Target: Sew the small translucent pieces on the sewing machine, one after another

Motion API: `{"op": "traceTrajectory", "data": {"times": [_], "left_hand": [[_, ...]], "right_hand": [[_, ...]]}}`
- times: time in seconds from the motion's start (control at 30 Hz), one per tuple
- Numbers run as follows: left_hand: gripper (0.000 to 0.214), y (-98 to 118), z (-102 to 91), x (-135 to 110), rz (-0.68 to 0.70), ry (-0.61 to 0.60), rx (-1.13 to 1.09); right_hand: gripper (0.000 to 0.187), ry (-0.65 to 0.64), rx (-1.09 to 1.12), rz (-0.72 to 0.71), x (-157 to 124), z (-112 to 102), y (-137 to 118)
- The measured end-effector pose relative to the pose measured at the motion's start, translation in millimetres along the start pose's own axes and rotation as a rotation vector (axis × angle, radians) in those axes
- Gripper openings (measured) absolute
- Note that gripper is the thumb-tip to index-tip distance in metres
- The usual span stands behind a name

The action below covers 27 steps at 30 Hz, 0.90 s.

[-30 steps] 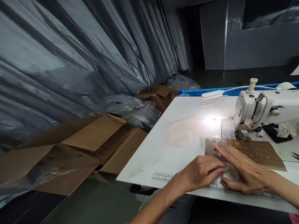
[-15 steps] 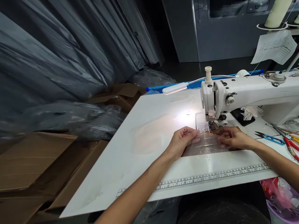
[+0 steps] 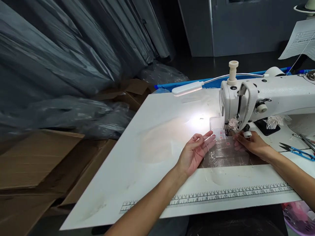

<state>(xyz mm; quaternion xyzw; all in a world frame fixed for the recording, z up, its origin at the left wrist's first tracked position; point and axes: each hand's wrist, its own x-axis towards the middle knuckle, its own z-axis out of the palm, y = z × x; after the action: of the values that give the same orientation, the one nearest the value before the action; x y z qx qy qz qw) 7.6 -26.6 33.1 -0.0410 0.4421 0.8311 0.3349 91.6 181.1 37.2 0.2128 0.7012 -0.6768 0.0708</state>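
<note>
A clear plastic sheet (image 3: 227, 151) lies by the needle area of a white sewing machine (image 3: 233, 105), on the white table. My left hand (image 3: 193, 154), palm turned partly up, pinches the sheet's left edge between thumb and fingers, its other fingers stretched out behind the film. On the far side, my right hand (image 3: 254, 144) is closed on the sheet's upper right edge, close beside the presser foot (image 3: 230, 132). Part of its fingertips is hidden by the machine head. Small red marks show near the foot.
A lit lamp (image 3: 188, 88) leans over the table (image 3: 118, 173). Blue thread snips (image 3: 299, 151) and scissors (image 3: 307, 142) lie at right. Printed ruler markings (image 3: 226, 195) run along the front edge. Cardboard boxes (image 3: 36, 157) stand left; a purple basket (image 3: 299, 226) sits below right.
My left hand has turned palm-up and opened out its rear fingers, lifting the sheet's left edge. My right hand has shifted closer to the foot. The view has swung slightly left.
</note>
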Motion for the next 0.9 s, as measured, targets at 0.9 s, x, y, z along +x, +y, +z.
{"op": "traceTrajectory", "data": {"times": [0.9], "left_hand": [[0.047,13,-15.0,-13,0.525,-0.385,1.397]], "right_hand": [[0.015,-0.002,-0.314,-0.114,-5,-16,1]]}}
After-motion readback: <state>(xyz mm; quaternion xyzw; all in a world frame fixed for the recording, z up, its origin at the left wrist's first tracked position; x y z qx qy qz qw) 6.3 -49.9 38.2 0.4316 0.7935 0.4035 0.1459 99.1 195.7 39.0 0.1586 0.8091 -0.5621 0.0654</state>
